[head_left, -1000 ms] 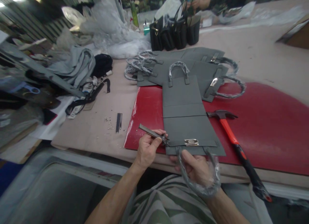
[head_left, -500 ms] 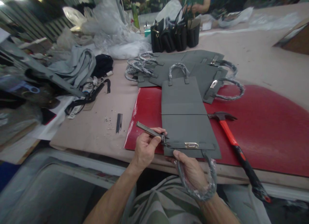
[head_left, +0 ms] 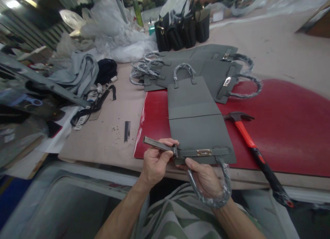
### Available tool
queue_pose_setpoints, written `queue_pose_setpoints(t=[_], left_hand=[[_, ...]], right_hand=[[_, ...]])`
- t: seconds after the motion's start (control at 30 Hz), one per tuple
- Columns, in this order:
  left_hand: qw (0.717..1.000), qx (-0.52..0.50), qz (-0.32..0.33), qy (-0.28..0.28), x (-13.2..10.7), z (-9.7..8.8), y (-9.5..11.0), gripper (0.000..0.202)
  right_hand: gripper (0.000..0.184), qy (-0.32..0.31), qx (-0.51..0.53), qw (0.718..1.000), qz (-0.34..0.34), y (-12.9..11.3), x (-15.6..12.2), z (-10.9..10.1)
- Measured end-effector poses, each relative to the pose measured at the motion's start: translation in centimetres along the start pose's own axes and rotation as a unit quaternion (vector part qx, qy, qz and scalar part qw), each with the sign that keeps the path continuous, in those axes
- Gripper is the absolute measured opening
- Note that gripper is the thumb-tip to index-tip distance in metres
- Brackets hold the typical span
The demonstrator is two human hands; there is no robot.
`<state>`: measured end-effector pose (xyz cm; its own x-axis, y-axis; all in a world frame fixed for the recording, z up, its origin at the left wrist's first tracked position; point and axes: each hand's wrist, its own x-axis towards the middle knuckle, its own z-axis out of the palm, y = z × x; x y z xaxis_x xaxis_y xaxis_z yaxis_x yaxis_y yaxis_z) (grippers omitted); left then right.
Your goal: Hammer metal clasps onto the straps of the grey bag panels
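Note:
A flat grey bag panel [head_left: 197,123] lies on a red mat [head_left: 278,129], with a gold clasp [head_left: 204,152] on a strap near its front edge. My left hand [head_left: 156,161] is closed, pinching the free end of the grey strap [head_left: 157,145] at the panel's left corner. My right hand [head_left: 205,177] sits under the panel's front edge with its fingers pressed against it. The plastic-wrapped handle [head_left: 219,192] loops around that wrist.
An orange-handled hammer [head_left: 249,142] lies on the mat to the right. More grey panels with wrapped handles [head_left: 221,70] are stacked behind, then black bags [head_left: 183,29]. Straps, cloth and clutter [head_left: 77,77] fill the left. Another person's hands show at the far top.
The view shifted slightly. My left hand has lowered the strap end closer to level with the panel's front edge; my right hand stays under the edge.

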<state>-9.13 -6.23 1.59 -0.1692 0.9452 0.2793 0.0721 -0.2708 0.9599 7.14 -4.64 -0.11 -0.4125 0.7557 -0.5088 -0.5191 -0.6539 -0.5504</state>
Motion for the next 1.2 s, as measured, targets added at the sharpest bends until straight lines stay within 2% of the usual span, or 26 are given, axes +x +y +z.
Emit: queue_pose_setpoints(t=[0.2, 0.43, 0.63, 0.77, 0.87, 1.1, 1.2], left_hand=[[1.000, 0.026, 0.012, -0.007, 0.1, 0.0, -0.1, 0.012], [0.990, 0.122, 0.058, -0.036, 0.6, 0.2, 0.0, 0.010], [0.997, 0.067, -0.025, -0.029, 1.0, -0.2, -0.5, 0.014], [0.999, 0.033, -0.025, -0.031, 0.8, -0.6, -0.5, 0.014], [0.998, 0.044, -0.001, -0.040, 0.4, -0.7, -0.2, 0.013], [0.985, 0.113, 0.120, -0.049, -0.3, -0.6, -0.1, 0.011], [0.981, 0.123, 0.145, -0.050, -0.3, -0.4, -0.3, 0.013]], right_hand=[[0.035, 0.002, 0.001, 1.000, -0.003, 0.2, 0.1, 0.0], [0.037, 0.016, -0.043, 0.999, -0.012, 0.2, 0.0, 0.2], [0.029, -0.014, -0.139, 0.989, -0.041, 0.7, -0.1, -0.9], [0.028, -0.011, -0.122, 0.992, -0.041, 0.7, -0.2, -0.6], [0.026, -0.011, -0.107, 0.994, -0.027, 0.5, -0.2, -0.3], [0.026, -0.018, -0.105, 0.994, -0.019, 0.5, -0.2, -0.4], [0.029, -0.016, -0.107, 0.994, 0.003, 0.6, -0.2, -0.7]])
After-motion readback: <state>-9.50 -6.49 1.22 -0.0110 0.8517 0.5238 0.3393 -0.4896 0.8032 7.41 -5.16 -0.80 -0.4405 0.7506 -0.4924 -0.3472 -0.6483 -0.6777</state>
